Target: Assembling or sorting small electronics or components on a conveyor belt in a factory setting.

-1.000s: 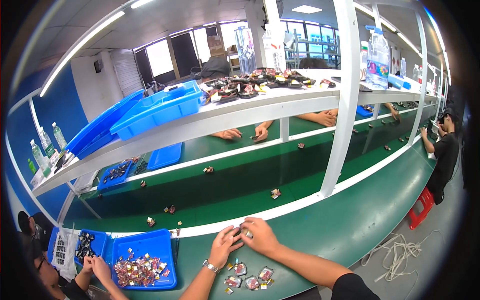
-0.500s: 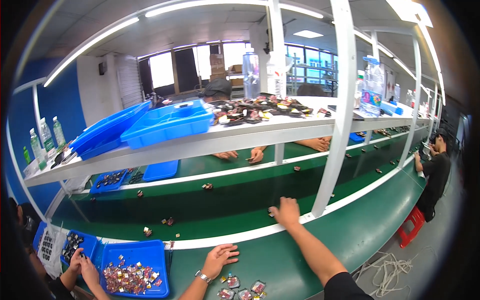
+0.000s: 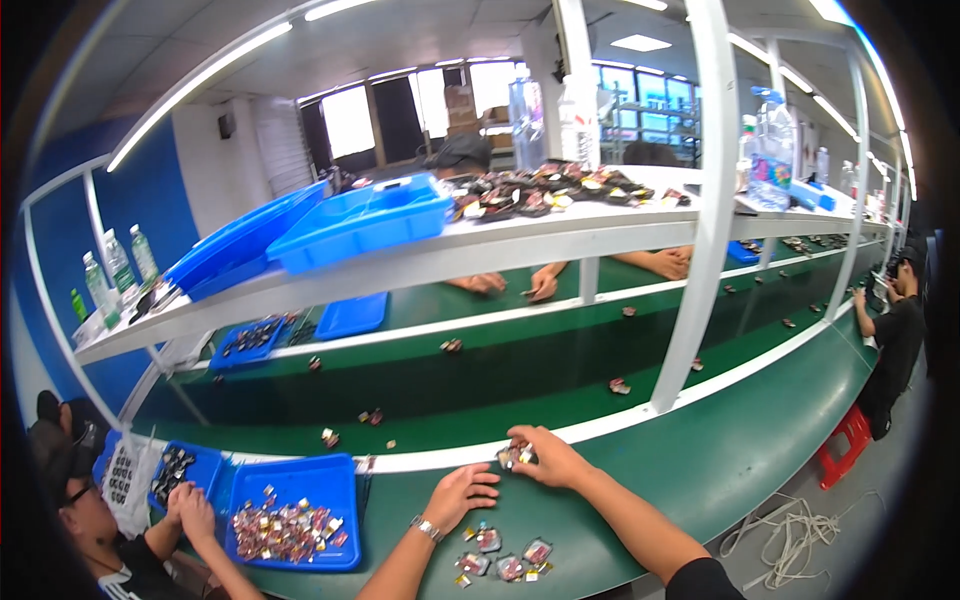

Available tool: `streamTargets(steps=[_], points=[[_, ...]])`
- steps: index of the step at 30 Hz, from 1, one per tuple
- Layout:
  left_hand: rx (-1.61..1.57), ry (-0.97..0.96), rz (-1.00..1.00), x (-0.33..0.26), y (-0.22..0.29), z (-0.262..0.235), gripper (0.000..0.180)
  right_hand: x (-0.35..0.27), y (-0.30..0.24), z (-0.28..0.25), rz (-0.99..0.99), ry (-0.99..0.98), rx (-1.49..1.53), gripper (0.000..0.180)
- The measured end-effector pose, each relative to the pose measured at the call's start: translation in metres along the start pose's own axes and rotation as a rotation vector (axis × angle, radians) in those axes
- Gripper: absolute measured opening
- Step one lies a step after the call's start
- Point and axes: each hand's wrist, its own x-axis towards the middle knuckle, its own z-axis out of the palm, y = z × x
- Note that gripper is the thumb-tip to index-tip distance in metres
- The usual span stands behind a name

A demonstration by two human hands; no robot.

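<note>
My right hand (image 3: pixel 552 462) is closed on a small electronic part (image 3: pixel 512 456), dark and reddish with pale bits, just above the near edge of the belt. Beside it, to the left, my left hand (image 3: pixel 462 497) is open over the green worktop, fingers outstretched and apart from the part. A metal-banded watch (image 3: pixel 428 528) sits on my left wrist. Between my forearms lie several similar electronic parts (image 3: pixel 510 568), rounded, with reddish middles and yellow tabs.
A blue tray (image 3: pixel 352 510) of small reddish parts stands left of my left arm. A co-worker's hands (image 3: pixel 190 508) are beyond it. Scattered parts lie on the green belt (image 3: pixel 480 410). A white post (image 3: pixel 690 300) and shelf (image 3: pixel 380 262) rise ahead; co-workers' hands (image 3: pixel 540 284) show opposite.
My right hand has come back from over the belt toward my left hand, now with an electronic part in its fingers. The whole view has shifted slightly, showing more of the co-worker at left.
</note>
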Motion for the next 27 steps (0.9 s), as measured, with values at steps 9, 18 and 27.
streamTargets(steps=[9, 18, 27], points=[[-0.016, -0.011, -0.054, -0.003, 0.003, -0.001, 0.033, -0.018, -0.035, 0.03, -0.227, 0.039, -0.032, 0.029], [-0.109, 0.038, 0.051, -0.003, -0.005, 0.006, 0.032, -0.021, -0.041, 0.048, -0.061, 0.216, -0.075, 0.019], [-0.146, 0.025, 0.041, 0.0, -0.009, 0.004, 0.026, -0.017, -0.036, 0.05, -0.241, 0.28, -0.207, 0.023]])
